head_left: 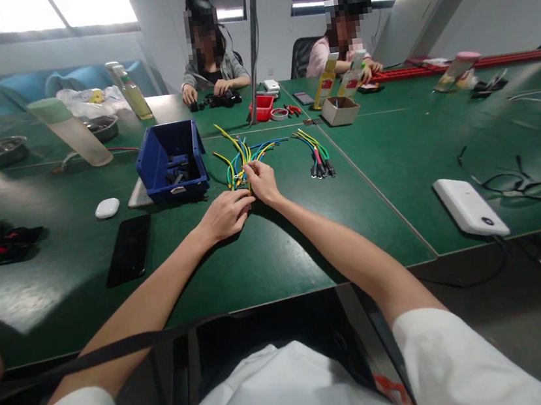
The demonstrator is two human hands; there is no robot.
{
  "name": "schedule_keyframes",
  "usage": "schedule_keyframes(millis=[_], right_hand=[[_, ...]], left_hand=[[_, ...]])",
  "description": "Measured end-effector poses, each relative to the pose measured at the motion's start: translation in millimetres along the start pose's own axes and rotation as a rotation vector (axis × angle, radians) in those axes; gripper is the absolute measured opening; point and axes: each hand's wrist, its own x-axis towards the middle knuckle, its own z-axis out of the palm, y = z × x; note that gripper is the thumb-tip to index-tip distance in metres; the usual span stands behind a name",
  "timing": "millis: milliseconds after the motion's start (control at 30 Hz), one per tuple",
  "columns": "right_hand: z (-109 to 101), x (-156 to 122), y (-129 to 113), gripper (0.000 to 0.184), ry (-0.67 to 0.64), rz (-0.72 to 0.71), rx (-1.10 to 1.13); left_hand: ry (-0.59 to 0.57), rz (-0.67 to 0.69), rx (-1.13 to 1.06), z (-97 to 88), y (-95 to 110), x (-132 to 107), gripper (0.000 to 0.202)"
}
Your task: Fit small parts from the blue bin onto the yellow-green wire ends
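Observation:
My right hand is closed in a pinch at the near edge of a loose pile of wires. A short yellow-green wire shows at its fingertips and runs down to my left hand, whose fingers are pressed together around the lower end. That end is mostly hidden by the fingers. The pile holds yellow, blue and green wires, some with bare metal ring terminals. To the right lies a separate bundle of wires with black sleeves and ring terminals at the near ends.
Left of the wires stands a blue bin with black parts inside. A phone and a white case lie nearer. On the right are a white power bank and eyeglasses. Two people work across the green table.

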Motion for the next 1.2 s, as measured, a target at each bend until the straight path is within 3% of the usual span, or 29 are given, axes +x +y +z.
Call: schedule_keyframes(millis=[100, 267, 333, 467, 633, 933, 1200], right_hand=[[0, 1, 0, 0.031, 0.014, 0.009, 0.006], [0, 1, 1, 0.033, 0.071, 0.022, 0.016], [0, 1, 1, 0.034, 0.101, 0.022, 0.029], [0, 0, 1, 0.033, 0.148, 0.015, 0.049], [-1, 0, 1, 0.031, 0.159, 0.016, 0.041], [-2, 0, -1, 0.029, 0.151, 0.019, 0.035], [-3, -2, -4, 0.031, 0.15, 0.019, 0.013]], left_hand=[[0.129, -0.083, 0.025, 0.3, -10, -2, 0.031], [0.482, -0.354, 0.17, -5.4, -38, -9, 0.018], [0.518, -0.508, 0.24, -9.9, -47, -11, 0.017], [0.391, -0.758, 0.326, -18.0, -58, -13, 0.023], [0.168, -0.875, 0.366, -20.3, -63, -13, 0.037], [-0.085, -0.826, 0.45, -29.9, -73, -13, 0.056], [-0.161, -0.788, 0.438, -35.8, -75, -12, 0.068]])
